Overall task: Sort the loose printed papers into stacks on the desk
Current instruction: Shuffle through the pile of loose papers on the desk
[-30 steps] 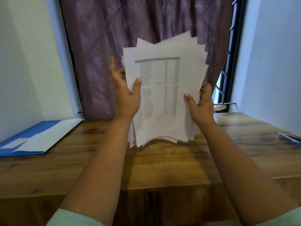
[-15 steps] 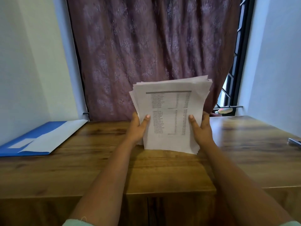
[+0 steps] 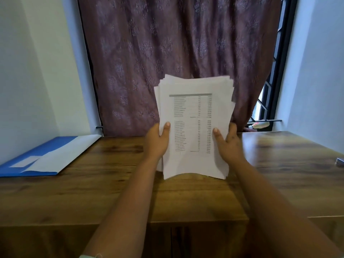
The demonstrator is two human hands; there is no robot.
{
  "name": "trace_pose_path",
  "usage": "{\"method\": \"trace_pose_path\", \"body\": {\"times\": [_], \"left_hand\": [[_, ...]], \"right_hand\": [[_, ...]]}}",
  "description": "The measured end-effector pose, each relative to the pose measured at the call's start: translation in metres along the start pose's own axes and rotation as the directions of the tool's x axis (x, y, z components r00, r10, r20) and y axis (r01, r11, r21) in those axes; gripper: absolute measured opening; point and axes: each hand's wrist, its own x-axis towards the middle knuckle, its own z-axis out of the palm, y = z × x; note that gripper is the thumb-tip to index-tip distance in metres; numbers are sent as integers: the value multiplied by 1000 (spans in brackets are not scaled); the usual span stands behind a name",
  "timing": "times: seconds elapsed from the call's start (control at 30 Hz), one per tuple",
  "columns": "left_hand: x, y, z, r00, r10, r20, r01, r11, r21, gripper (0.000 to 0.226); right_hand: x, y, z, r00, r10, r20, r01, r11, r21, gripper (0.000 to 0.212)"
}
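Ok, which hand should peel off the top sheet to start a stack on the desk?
Probably the left hand: its thumb already lies on the top sheet of the papers, and bare desk lies on its side. The right hand can hold the rest.

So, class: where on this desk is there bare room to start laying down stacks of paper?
Bare wood lies between the blue folder and the left hand, and on the desk from the right hand towards the small object at the right edge. The middle is crowded: both hands grip the paper bundle there.
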Motion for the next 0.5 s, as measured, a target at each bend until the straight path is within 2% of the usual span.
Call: {"method": "trace_pose_path", "body": {"times": [0.03, 0.1, 0.2, 0.27, 0.3, 0.33, 0.37, 0.4, 0.43, 0.5], "left_hand": [[0, -13, -2, 997, -37, 66, 37, 999, 3, 35], [-2, -34, -5, 983, -52, 177, 48, 999, 24, 41], [-8, -39, -2, 963, 27, 270, -42, 998, 51, 42], [-9, -34, -1, 968, 115, 223, -131, 990, 60, 38], [-7, -34, -3, 978, 149, 147, -155, 988, 26, 36], [-2, -35, -7, 990, 125, 70, -121, 991, -47, 33], [5, -36, -13, 999, 36, 27, -31, 985, -168, 32], [12, -38, -22, 995, -84, 49, 95, 943, -319, 35], [14, -41, -32, 971, -197, 133, 237, 843, -483, 44], [5, -43, -41, 886, -325, 331, 461, 539, -705, 68]], "right_hand": [[-2, 10, -3, 993, 68, 94, -67, 998, -10, 54], [-7, 25, -8, 971, 106, 214, -96, 994, -55, 62], [-10, 28, -7, 979, 69, 192, -58, 996, -64, 58], [-10, 18, -3, 991, 35, 129, -33, 999, -18, 52], [-7, 14, -3, 995, 42, 94, -46, 998, 40, 50], [-4, 11, -3, 994, 79, 73, -87, 990, 113, 47], [-2, 7, -5, 989, 135, 69, -146, 970, 193, 44], [1, 4, -6, 976, 204, 76, -217, 935, 281, 40], [2, 2, -7, 957, 276, 85, -288, 886, 364, 37], [1, 3, -5, 903, 421, 86, -407, 775, 484, 35]]}}
